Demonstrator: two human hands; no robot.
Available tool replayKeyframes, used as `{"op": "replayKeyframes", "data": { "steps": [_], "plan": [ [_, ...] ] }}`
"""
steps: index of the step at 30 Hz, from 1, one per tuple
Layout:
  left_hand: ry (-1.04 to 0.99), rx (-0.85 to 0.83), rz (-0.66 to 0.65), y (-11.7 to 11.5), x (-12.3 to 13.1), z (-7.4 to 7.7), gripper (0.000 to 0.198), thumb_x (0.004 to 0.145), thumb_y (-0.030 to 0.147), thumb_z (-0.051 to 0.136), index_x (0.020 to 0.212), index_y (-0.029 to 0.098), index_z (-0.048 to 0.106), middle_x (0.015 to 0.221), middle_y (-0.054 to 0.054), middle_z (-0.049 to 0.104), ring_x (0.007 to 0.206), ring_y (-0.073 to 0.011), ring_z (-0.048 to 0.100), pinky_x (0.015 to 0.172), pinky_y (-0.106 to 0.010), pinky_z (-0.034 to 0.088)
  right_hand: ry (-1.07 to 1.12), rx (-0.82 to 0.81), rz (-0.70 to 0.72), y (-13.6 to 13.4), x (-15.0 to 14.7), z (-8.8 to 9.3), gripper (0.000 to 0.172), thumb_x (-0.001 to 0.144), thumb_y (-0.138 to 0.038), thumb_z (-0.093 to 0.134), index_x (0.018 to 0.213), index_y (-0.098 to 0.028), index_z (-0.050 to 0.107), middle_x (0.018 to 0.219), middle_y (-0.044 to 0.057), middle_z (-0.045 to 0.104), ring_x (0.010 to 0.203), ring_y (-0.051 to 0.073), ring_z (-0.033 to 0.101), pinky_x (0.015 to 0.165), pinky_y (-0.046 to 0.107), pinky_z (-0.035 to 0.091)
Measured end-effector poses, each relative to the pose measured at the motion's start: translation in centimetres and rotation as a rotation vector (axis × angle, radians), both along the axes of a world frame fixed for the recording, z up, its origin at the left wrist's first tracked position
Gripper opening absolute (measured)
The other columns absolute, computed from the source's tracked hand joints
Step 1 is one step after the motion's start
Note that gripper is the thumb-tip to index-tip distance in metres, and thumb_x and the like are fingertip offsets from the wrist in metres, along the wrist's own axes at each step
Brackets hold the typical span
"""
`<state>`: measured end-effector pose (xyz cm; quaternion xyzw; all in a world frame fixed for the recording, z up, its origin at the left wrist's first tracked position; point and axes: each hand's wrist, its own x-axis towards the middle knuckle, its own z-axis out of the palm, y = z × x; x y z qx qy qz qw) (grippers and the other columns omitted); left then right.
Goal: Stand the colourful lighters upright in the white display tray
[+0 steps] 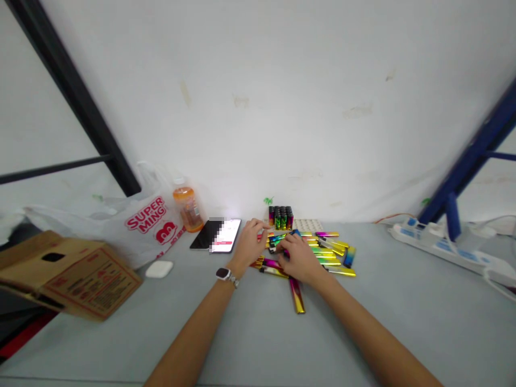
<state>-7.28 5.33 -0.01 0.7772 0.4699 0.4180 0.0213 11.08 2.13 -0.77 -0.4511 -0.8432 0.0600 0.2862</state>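
Note:
Several shiny rainbow-coloured lighters (330,252) lie scattered on the grey table (258,333) near the wall. My left hand (250,244), with a watch on its wrist, rests at the left side of the pile, fingers curled on a lighter. My right hand (300,258) lies over the middle of the pile, fingers bent down on the lighters; what they hold is hidden. One gold and pink lighter (297,295) lies apart, nearer to me. A tray of upright lighters (281,217) stands behind the pile.
A lit phone (226,235) and a dark phone lie left of the pile. Further left are an orange drink bottle (187,207), a white plastic bag (145,223), a white earbud case (158,269) and a cardboard box (68,274). A power strip (435,242) lies at the right.

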Motion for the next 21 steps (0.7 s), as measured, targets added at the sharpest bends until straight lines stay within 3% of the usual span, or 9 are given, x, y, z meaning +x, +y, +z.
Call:
{"op": "replayKeyframes", "data": {
  "steps": [5, 12, 17, 21],
  "plan": [
    [-0.081, -0.051, 0.015, -1.4, -0.4, -0.7, 0.021, 0.091, 0.015, 0.046, 0.093, 0.019, 0.066, 0.097, -0.006, 0.061, 0.098, -0.0207, 0.058, 0.09, -0.037, 0.047, -0.31, 0.013, -0.014, 1.7, -1.1, 1.0, 0.023, 0.078, -0.017, 0.055, 0.098, -0.017, 0.067, 0.109, 0.012, 0.063, 0.108, 0.027, 0.05, 0.09, 0.038, 0.035],
    [-0.131, -0.082, -0.007, -2.3, -0.5, -0.7, 0.02, 0.089, 0.013, 0.048, 0.092, 0.019, 0.067, 0.096, -0.006, 0.062, 0.097, -0.0204, 0.058, 0.089, -0.037, 0.048, -0.435, -0.036, -0.01, 2.6, -1.9, 1.8, 0.021, 0.076, -0.018, 0.057, 0.093, -0.015, 0.068, 0.106, 0.014, 0.066, 0.104, 0.029, 0.054, 0.089, 0.04, 0.034],
    [-0.212, -0.073, -0.003, -2.7, -0.5, -1.1, 0.017, 0.089, 0.016, 0.051, 0.096, 0.019, 0.066, 0.096, -0.006, 0.063, 0.095, -0.0193, 0.06, 0.088, -0.036, 0.049, -0.407, -0.044, 0.046, 3.4, -1.1, 1.7, 0.019, 0.075, -0.018, 0.062, 0.092, -0.016, 0.068, 0.103, 0.013, 0.067, 0.099, 0.027, 0.057, 0.087, 0.037, 0.037],
    [-0.37, -0.107, 0.013, -2.9, 0.4, -1.0, 0.017, 0.089, 0.025, 0.056, 0.1, 0.017, 0.066, 0.097, -0.007, 0.064, 0.089, -0.018, 0.062, 0.081, -0.033, 0.052, -0.088, -0.001, 0.058, 3.5, -0.5, 1.1, 0.015, 0.085, -0.026, 0.06, 0.094, -0.017, 0.068, 0.097, 0.009, 0.066, 0.092, 0.021, 0.059, 0.081, 0.031, 0.04]
  ]
}}
